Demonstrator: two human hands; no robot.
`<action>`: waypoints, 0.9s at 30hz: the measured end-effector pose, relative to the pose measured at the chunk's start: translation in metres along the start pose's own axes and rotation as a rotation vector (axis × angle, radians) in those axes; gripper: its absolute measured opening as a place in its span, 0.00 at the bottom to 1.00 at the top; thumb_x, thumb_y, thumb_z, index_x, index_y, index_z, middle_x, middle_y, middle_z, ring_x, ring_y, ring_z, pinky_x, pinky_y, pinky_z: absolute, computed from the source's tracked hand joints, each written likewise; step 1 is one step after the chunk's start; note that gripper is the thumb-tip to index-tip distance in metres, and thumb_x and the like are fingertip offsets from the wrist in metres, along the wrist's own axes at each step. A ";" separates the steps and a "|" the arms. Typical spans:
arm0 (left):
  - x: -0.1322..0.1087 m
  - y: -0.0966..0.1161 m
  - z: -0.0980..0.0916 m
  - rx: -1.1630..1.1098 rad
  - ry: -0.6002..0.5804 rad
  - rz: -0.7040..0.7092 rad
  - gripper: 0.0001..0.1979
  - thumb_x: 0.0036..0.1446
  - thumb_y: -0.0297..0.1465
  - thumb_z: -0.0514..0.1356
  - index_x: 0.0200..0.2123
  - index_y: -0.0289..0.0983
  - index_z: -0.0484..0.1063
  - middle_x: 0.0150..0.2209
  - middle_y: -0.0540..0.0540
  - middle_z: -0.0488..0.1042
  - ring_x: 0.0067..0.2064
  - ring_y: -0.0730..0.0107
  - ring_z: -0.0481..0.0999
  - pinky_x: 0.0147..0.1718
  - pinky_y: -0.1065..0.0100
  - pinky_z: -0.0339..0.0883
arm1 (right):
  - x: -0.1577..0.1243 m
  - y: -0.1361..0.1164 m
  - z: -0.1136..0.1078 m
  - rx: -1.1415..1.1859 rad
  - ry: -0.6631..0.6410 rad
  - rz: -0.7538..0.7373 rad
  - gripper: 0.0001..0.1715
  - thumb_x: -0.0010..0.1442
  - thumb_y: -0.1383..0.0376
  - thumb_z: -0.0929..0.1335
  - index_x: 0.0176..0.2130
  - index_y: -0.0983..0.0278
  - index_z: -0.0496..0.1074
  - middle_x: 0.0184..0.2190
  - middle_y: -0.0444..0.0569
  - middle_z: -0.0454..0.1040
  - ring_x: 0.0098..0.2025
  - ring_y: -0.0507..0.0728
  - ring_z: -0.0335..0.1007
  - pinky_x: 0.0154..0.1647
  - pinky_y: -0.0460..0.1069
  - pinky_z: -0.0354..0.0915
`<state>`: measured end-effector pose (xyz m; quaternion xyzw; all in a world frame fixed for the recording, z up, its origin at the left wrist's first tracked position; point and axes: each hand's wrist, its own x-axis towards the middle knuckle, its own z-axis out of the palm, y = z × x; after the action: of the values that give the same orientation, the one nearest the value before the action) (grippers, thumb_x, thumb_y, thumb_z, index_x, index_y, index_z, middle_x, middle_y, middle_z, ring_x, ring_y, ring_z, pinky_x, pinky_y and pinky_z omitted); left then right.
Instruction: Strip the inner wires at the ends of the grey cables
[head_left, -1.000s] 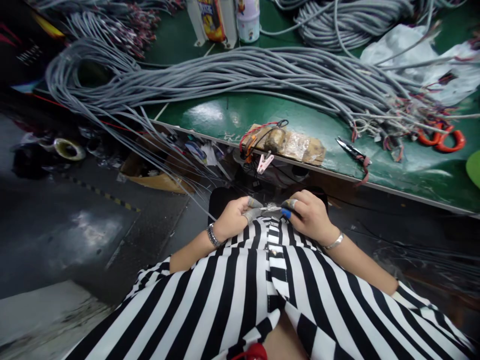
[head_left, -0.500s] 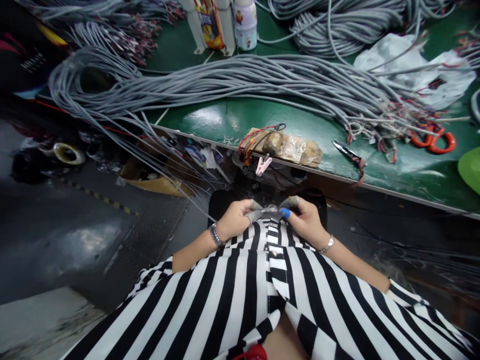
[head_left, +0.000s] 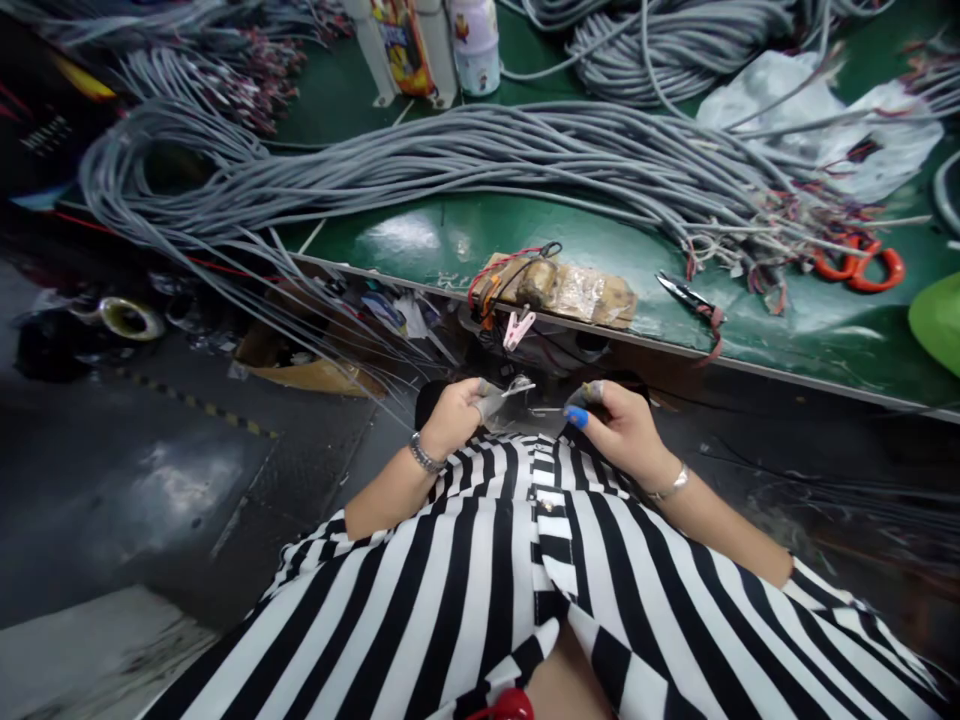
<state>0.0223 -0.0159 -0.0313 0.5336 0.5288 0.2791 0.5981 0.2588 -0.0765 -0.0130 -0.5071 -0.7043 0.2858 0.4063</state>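
Note:
Before my striped shirt, my left hand point(head_left: 452, 418) pinches a grey cable whose pale, stripped-looking end point(head_left: 519, 387) pokes out past the fingertips. My right hand point(head_left: 628, 430) is a short way to the right, its thumb and forefinger closed on a thin pale piece point(head_left: 547, 411) that points back at the left hand. What this piece is, I cannot make out. Grey wraps cover fingertips of both hands, and a blue one covers my right thumb. Loose grey cables point(head_left: 352, 330) run from the table edge down towards my left hand.
A long bundle of grey cables point(head_left: 420, 150) lies across the green table point(head_left: 409, 235). Near its edge are a taped wooden block point(head_left: 581, 290) with a pink clip point(head_left: 518, 329), small snips point(head_left: 686, 295) and orange-handled scissors point(head_left: 874, 268). Below left stands a cardboard box point(head_left: 311, 370).
My hands have moved apart from where they met in front of my shirt. Between them, the pale cable end at the left and the thin piece at the right now show separately.

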 end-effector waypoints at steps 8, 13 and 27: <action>-0.019 0.024 0.004 -0.148 -0.123 -0.017 0.14 0.45 0.37 0.67 0.29 0.32 0.72 0.18 0.55 0.65 0.19 0.84 0.57 0.18 0.77 0.51 | 0.009 0.007 -0.014 -0.592 0.036 -0.154 0.08 0.58 0.61 0.66 0.29 0.63 0.69 0.26 0.49 0.69 0.31 0.57 0.60 0.31 0.52 0.56; -0.022 0.024 0.006 -0.114 -0.158 0.040 0.14 0.45 0.38 0.67 0.30 0.32 0.73 0.23 0.51 0.71 0.23 0.79 0.67 0.25 0.75 0.62 | 0.012 0.001 -0.013 -0.616 0.008 -0.204 0.06 0.57 0.64 0.65 0.29 0.62 0.68 0.27 0.50 0.69 0.31 0.57 0.59 0.32 0.52 0.55; -0.024 0.021 0.006 -0.012 -0.217 0.097 0.13 0.49 0.35 0.65 0.33 0.31 0.74 0.29 0.47 0.77 0.31 0.73 0.75 0.34 0.72 0.68 | 0.018 0.006 -0.007 -0.552 -0.071 -0.266 0.06 0.57 0.64 0.66 0.28 0.63 0.67 0.27 0.49 0.69 0.30 0.56 0.59 0.31 0.51 0.56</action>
<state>0.0259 -0.0333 -0.0045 0.5820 0.4328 0.2514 0.6409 0.2649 -0.0575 -0.0087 -0.4912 -0.8293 0.0454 0.2624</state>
